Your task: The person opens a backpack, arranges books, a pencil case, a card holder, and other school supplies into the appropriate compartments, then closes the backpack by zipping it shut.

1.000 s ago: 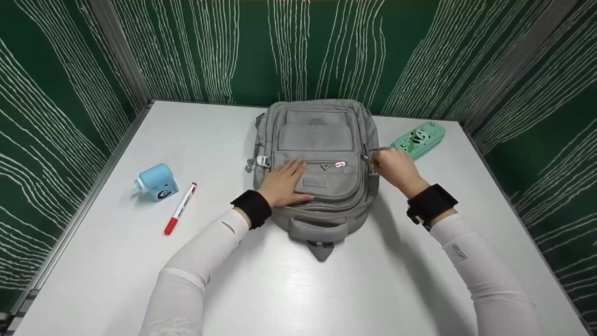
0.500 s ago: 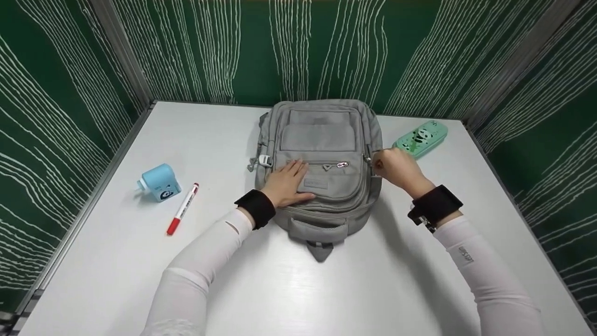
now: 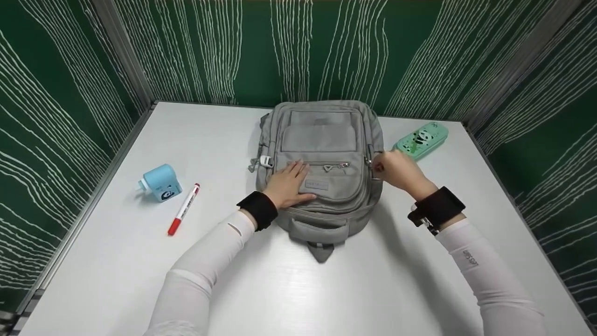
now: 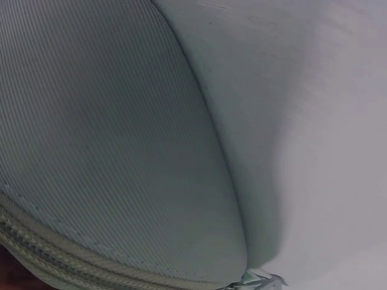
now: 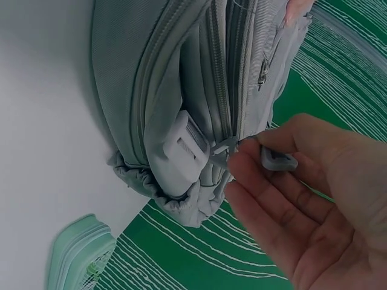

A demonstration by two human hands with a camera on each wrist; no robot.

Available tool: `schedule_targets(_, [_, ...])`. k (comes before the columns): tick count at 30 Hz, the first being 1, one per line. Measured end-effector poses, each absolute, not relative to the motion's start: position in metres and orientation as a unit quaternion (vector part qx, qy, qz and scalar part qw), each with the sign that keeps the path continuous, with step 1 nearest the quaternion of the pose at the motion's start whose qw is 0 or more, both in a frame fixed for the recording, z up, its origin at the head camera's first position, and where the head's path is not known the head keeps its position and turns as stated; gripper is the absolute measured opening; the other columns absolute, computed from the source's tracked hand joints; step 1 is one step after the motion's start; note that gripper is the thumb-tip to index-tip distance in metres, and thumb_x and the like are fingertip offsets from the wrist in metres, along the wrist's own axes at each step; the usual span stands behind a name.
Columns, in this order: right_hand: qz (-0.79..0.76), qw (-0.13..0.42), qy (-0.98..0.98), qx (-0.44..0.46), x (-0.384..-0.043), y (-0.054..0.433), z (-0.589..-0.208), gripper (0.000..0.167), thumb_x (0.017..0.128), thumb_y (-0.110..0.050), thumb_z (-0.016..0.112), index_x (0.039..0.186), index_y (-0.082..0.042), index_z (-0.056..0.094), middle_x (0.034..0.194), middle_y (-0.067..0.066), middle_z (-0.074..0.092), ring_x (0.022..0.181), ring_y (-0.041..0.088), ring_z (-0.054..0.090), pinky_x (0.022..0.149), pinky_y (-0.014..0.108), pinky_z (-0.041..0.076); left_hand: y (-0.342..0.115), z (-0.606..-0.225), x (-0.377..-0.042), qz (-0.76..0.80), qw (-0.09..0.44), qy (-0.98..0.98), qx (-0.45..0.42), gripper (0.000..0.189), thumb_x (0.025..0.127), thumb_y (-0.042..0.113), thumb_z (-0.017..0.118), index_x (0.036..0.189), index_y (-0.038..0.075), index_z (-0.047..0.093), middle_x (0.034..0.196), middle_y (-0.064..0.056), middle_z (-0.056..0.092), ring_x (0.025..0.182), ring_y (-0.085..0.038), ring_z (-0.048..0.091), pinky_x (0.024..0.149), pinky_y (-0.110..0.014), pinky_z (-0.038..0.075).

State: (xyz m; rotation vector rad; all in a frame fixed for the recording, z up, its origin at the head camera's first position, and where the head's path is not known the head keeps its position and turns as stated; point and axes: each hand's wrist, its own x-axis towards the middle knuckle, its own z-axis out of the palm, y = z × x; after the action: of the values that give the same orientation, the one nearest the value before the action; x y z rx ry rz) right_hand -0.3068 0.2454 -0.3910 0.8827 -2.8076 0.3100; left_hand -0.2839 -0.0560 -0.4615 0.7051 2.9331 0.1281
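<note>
A grey backpack (image 3: 318, 140) lies on its back on the white table, its carry handle toward me. My left hand (image 3: 287, 186) rests flat on its front pocket, fingers spread just below the short pocket zipper. At the bag's right side, my right hand (image 3: 396, 170) pinches a grey zipper pull (image 5: 278, 160) between thumb and forefinger. Two rows of zipper teeth (image 5: 221, 72) run up from it, slightly parted, in the right wrist view. A pale buckle (image 5: 186, 148) sits beside them. The left wrist view shows only ribbed bag fabric (image 4: 121, 133), a curved zipper and the tabletop.
On the left of the table (image 3: 280, 289) lie a light blue bottle (image 3: 161, 182) with a panda print and a red-and-white marker (image 3: 183, 210). A green panda pencil case (image 3: 422, 140) lies behind my right hand. Green panels (image 3: 252, 51) with white lines enclose the back and sides.
The whole scene sits slightly further right in the head view. Both hands keep their places on the backpack, the left flat, the right still pinching the zipper pull.
</note>
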Motion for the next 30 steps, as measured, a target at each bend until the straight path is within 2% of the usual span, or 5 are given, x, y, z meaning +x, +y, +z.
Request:
schedule_targets(8, [0.108, 0.068, -0.944, 0.303, -0.303, 0.243, -0.393, 0.016, 0.074, 0.008, 0.062, 0.065, -0.004, 0.063, 0.06, 0.004, 0.053, 0.057, 0.016, 0.043, 0.056, 0.03, 0.036, -0.055, -0.461, -0.282, 0.042, 0.044, 0.971, 0.233, 0.093, 0.098, 0.068, 0.048, 0.165, 0.009, 0.019, 0.172, -0.014, 0.02, 0.16, -0.033, 0.023, 0.125, -0.047, 0.036])
schedule_targets(12, [0.121, 0.055, -0.94, 0.314, -0.302, 0.245, -0.395, 0.017, 0.073, 0.008, 0.064, 0.063, -0.005, 0.062, 0.059, 0.003, 0.055, 0.057, 0.013, 0.044, 0.056, 0.027, 0.036, -0.055, -0.46, -0.282, 0.046, 0.041, 0.971, 0.233, 0.093, 0.099, 0.067, 0.049, 0.164, 0.009, 0.02, 0.172, -0.015, 0.02, 0.159, -0.035, 0.024, 0.124, -0.048, 0.038])
schedule_targets(17, [0.14, 0.025, -0.932, 0.332, -0.3, 0.25, -0.388, 0.017, 0.079, 0.007, 0.069, 0.067, -0.004, 0.067, 0.062, 0.002, 0.059, 0.059, 0.008, 0.044, 0.059, 0.023, 0.037, -0.056, -0.46, -0.281, 0.054, 0.051, 0.97, 0.233, 0.091, 0.099, 0.066, 0.048, 0.165, 0.009, 0.019, 0.173, -0.015, 0.018, 0.16, -0.034, 0.022, 0.124, -0.048, 0.037])
schedule_targets(25, [0.125, 0.052, -0.938, 0.319, -0.294, 0.256, -0.387, 0.014, 0.082, 0.01, 0.066, 0.077, 0.0, 0.075, 0.071, 0.008, 0.072, 0.063, 0.013, 0.055, 0.061, 0.03, 0.047, -0.059, -0.463, -0.282, 0.076, 0.053, 0.966, 0.241, 0.092, 0.1, 0.068, 0.046, 0.164, 0.008, 0.02, 0.173, -0.016, 0.018, 0.16, -0.035, 0.023, 0.125, -0.05, 0.036])
schedule_targets(30, [0.115, 0.034, -0.938, 0.326, -0.286, 0.254, -0.397, 0.019, 0.081, 0.008, 0.065, 0.067, -0.004, 0.066, 0.062, 0.001, 0.059, 0.058, 0.009, 0.045, 0.056, 0.025, 0.038, -0.058, -0.461, -0.28, 0.072, 0.049, 0.966, 0.245, 0.092, 0.1, 0.068, 0.046, 0.164, 0.008, 0.021, 0.172, -0.017, 0.019, 0.159, -0.036, 0.024, 0.125, -0.051, 0.036])
